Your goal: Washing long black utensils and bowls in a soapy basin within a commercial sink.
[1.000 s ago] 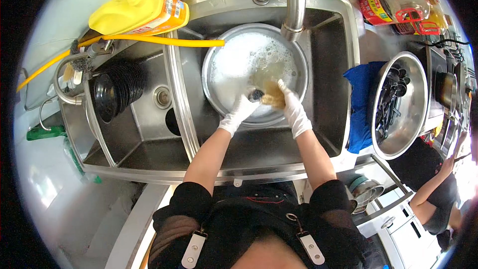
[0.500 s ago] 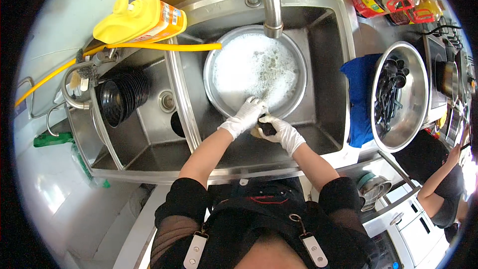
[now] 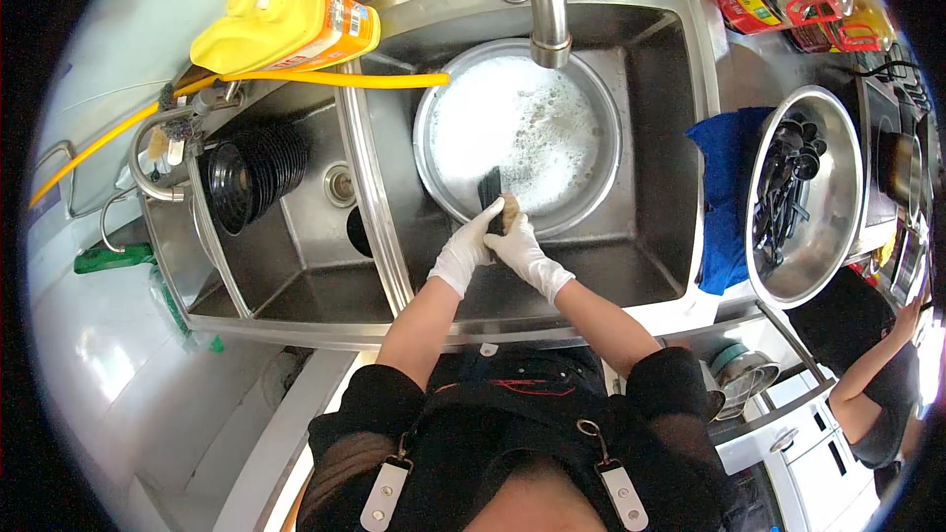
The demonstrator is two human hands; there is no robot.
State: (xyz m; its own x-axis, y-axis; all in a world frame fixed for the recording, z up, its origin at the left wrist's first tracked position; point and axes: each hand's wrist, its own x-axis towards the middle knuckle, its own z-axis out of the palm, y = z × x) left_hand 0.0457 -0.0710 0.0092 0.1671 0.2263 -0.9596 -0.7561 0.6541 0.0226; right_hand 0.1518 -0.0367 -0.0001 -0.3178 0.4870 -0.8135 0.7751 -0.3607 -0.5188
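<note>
Both my hands wear white gloves and meet over the near rim of a round metal basin (image 3: 601,199) full of white suds. My left hand (image 3: 461,254) is closed on a small black piece (image 3: 490,187) that tilts up over the foam; its exact kind does not show. Pressed close beside it, my right hand (image 3: 529,254) grips a brownish scrubbing pad (image 3: 509,212) against the black piece. The fingertips are partly hidden behind each other.
A faucet (image 3: 550,25) overhangs the basin. Black bowls (image 3: 258,177) lie stacked in the left sink. To the right, a steel bowl (image 3: 833,246) of black spoons stands by a blue cloth (image 3: 727,207). A yellow hose (image 3: 365,80) crosses the divider near a yellow jug (image 3: 296,30). Another person (image 3: 877,374) works at right.
My hands have drawn together and shifted slightly left. The black piece, low by my right hand before, now stands up between both hands, and the brownish pad shows. The view has shifted a little.
</note>
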